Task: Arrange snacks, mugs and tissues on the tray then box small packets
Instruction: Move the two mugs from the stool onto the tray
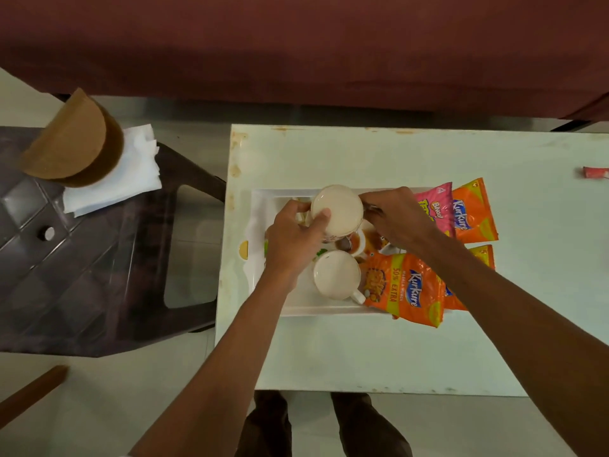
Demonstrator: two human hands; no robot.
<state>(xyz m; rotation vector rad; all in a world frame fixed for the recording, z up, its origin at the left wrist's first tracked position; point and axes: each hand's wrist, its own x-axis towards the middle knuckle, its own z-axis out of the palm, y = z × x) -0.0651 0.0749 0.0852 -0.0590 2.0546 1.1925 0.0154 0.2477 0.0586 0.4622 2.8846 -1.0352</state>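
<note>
A white tray (260,206) lies on the white table (362,351). My left hand (293,239) grips a white mug (339,206) by its rim, over the tray's far part. My right hand (395,216) is at the same mug's right side, where its handle is hidden. A second white mug (336,275) stands on the tray nearer to me, handle to the right. An orange Kurkure packet (408,288) lies on the tray's right end. A pink Bingo packet (435,206) and another orange Kurkure packet (474,212) lie beyond. Small sachets (359,240) sit between the mugs.
On the left a dark plastic stool (82,275) carries white tissues (131,173) under a brown round box (75,143) with its lid tilted. A small red packet (594,173) lies at the table's far right. A maroon sofa (296,44) runs along the back.
</note>
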